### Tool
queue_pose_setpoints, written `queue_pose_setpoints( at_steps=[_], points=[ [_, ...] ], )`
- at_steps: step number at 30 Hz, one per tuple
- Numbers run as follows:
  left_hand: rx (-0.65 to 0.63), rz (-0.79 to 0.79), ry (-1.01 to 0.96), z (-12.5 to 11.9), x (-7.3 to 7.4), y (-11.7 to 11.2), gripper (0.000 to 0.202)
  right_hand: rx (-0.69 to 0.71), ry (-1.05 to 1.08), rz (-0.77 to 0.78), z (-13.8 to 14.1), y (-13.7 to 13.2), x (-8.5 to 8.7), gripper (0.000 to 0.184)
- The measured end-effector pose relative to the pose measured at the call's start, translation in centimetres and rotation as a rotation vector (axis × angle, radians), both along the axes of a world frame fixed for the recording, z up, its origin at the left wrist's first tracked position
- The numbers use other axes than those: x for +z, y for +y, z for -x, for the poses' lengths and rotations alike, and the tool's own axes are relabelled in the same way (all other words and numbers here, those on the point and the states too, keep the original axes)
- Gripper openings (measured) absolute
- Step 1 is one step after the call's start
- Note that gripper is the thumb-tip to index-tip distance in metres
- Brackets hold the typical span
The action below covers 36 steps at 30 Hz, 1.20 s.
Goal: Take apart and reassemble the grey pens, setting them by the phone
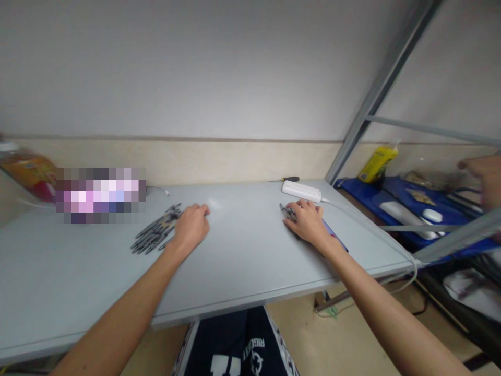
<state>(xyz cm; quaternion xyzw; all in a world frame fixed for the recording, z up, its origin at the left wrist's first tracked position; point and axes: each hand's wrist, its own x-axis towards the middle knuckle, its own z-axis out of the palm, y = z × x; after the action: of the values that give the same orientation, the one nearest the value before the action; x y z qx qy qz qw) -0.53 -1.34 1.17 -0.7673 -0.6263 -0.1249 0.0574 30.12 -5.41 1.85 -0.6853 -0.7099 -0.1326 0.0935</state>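
Note:
My left hand (191,224) rests on the desk with its fingers curled in. What it holds, if anything, is hidden. Just beside it, to the left, lies a bundle of several dark, slim pens (154,232), side by side and slanting. On the right of the desk, my right hand (307,222) has its fingers bent down over a few similar dark pens (287,211), whose ends poke out by the fingertips. A flat thing with a blue edge (336,236) lies partly under that hand and wrist.
A white power strip (301,191) with its cable and a screwdriver (290,179) lie behind my right hand. An orange-labelled bottle (31,169) stands at the left by a blurred-out patch. To the right are a metal bed frame (354,130), a yellow packet (378,163) and another person's hand (485,172).

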Motion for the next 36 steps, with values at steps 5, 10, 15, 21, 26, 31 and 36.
queue_pose_setpoints(
  at_steps=[5, 10, 15, 21, 26, 31, 36],
  points=[
    [-0.026, -0.001, -0.014, 0.0, -0.1, 0.1, 0.029, -0.012, 0.051, 0.022, -0.4, -0.1, 0.0, 0.035],
    [-0.119, -0.033, -0.105, 0.2, -0.5, 0.4, 0.024, -0.005, 0.135, 0.015, 0.6, -0.3, -0.1, 0.034],
    [-0.312, -0.004, -0.442, -0.8, -0.8, 0.3, 0.016, 0.127, 0.269, 0.019, 3.8, -0.8, -0.1, 0.033],
    [-0.544, 0.272, -0.827, -3.5, -0.8, -1.6, 0.022, 0.56, 0.396, 0.079, 8.4, -1.4, -0.9, 0.034],
    [-0.578, 0.313, -0.99, -4.5, -0.6, -2.7, 0.034, 0.626, 0.6, 0.109, 9.9, -1.2, -1.8, 0.018],
    [-0.607, 0.157, -0.69, -3.7, -0.3, -2.3, 0.028, 0.443, 1.009, 0.09, 9.0, -0.5, -2.0, 0.02],
    [-0.591, 0.017, -0.505, -2.5, -0.4, -1.2, 0.017, 0.26, 1.414, 0.031, 7.2, 0.6, -2.5, 0.031]
  ],
)
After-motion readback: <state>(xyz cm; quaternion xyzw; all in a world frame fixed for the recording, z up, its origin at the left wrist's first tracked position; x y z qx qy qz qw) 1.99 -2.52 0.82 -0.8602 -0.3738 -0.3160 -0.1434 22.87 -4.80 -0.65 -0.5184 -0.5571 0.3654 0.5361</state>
